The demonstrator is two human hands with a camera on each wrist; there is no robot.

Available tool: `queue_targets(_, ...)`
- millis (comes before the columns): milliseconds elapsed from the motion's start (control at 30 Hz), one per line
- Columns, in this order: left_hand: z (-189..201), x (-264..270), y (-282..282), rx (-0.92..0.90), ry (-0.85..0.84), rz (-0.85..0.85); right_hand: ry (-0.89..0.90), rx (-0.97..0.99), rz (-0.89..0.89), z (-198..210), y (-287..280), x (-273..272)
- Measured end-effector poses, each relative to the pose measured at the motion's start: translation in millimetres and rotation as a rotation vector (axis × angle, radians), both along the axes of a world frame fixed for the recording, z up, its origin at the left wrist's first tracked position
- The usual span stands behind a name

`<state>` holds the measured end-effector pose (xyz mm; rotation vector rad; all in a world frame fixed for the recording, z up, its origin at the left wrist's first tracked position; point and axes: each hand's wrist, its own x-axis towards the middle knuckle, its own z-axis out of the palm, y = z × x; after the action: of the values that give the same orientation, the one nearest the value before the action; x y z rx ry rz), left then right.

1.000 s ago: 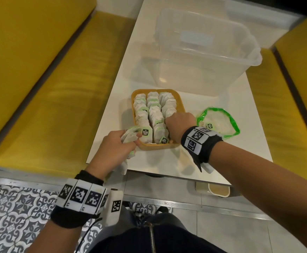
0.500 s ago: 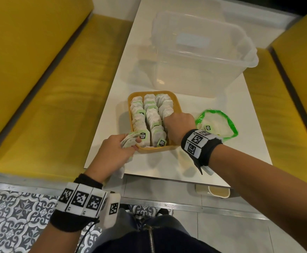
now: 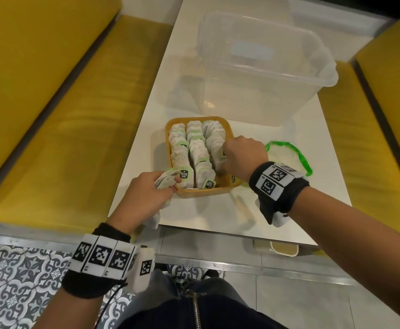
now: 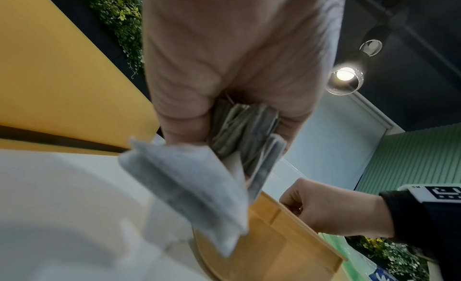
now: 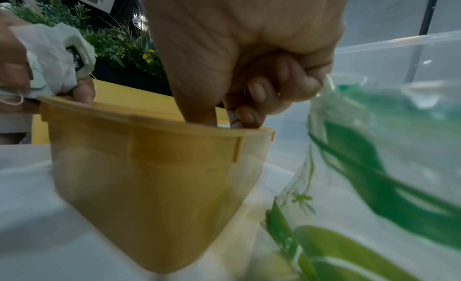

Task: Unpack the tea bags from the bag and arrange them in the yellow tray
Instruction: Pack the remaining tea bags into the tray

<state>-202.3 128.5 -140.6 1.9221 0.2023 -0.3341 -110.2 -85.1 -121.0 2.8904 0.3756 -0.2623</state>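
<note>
The yellow tray [image 3: 205, 193] sits near the front of the white table and holds three rows of upright tea bags [image 3: 197, 150]. My left hand [image 3: 163, 186] is at the tray's near left corner and grips a bundle of tea bags [image 3: 164, 180]; in the left wrist view one tea bag [image 4: 189, 186] hangs loose below that bundle [image 4: 247, 135]. My right hand [image 3: 228, 155] reaches into the right row, thumb down inside the tray [image 5: 149, 167], fingers [image 5: 257, 92] curled and pinching a tea bag there. The green-rimmed plastic bag [image 3: 298, 157] lies just right of the tray.
A large clear plastic bin [image 3: 260, 74] stands behind the tray. Yellow benches [image 3: 63, 115] flank the table [image 3: 301, 210] on both sides. The bag [image 5: 374, 147] lies against the tray's right wall. A cup [image 3: 284, 249] sits below the table's front edge.
My right hand has shifted a little farther back along the right row. The left hand stays at the near left corner with its bundle.
</note>
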Motion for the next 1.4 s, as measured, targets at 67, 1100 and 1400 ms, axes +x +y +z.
queue_targets(67,-1,1,0,-0.009,0.005,0.003,-0.012,-0.002,-0.004,1,-2,3)
queue_targets(1100,-2,0,-2,-0.01,0.009,0.022,0.047,-0.426,0.477,-24,8,23)
queue_targets(1400,2,-1,-3,-0.02,0.017,0.017,0.047,-0.487,0.535,-14,12,33)
